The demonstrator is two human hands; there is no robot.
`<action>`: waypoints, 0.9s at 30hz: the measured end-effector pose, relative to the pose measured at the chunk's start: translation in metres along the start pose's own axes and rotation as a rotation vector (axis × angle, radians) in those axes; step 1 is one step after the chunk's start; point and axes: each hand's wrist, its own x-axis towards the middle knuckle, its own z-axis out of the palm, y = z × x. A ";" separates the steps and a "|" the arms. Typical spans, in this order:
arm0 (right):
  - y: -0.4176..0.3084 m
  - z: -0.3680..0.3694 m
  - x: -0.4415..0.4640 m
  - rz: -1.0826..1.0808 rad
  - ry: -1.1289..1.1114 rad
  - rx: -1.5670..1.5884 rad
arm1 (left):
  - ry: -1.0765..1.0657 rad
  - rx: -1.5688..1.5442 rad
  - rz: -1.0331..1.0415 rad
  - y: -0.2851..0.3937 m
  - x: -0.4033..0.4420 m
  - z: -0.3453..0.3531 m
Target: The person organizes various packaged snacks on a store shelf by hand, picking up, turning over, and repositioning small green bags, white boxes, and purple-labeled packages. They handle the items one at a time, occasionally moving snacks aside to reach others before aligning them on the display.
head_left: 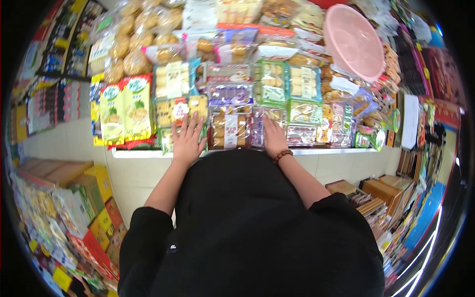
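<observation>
My left hand [187,140] lies spread on a clear-lidded pack at the front edge of a food display, its fingertips reaching a pack of yellow pastries [182,111] with a red label. My right hand [273,136] rests with fingers stretched on packs at the front, touching a purple-sided pack [258,127]; a brown bead bracelet [283,156] circles that wrist. Between both hands sits a clear pack of brown pastries [230,129] with a pale paper band. Green-framed packs [305,113] of pastries lie right of my right hand. Neither hand grips anything.
Yellow-green food bags [125,111] lie at the left of the display. Bagged buns [136,62] fill the back left, and a pink plastic basin [354,42] leans at the back right. Cartons [101,220] stand on the floor at left, wooden boxes [382,192] at right.
</observation>
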 end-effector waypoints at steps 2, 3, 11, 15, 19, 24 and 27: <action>-0.002 -0.007 0.000 0.020 -0.040 -0.009 | 0.014 -0.009 0.003 0.001 0.003 0.001; -0.004 -0.010 0.000 0.031 -0.065 -0.009 | 0.019 -0.020 0.007 0.001 0.003 0.000; 0.013 -0.034 -0.044 0.068 0.094 0.167 | 0.049 -0.137 0.253 0.019 0.008 -0.007; 0.045 -0.031 -0.090 0.165 0.241 0.220 | -0.034 -0.139 0.580 0.054 0.023 0.003; 0.082 -0.034 -0.136 0.298 0.280 0.177 | -0.030 -0.167 0.662 0.089 0.042 0.005; 0.130 -0.041 -0.167 0.339 0.294 0.181 | -0.036 -0.231 0.691 0.130 0.058 0.009; 0.168 -0.050 -0.180 0.317 0.281 0.253 | -0.027 -0.202 0.736 0.161 0.066 0.027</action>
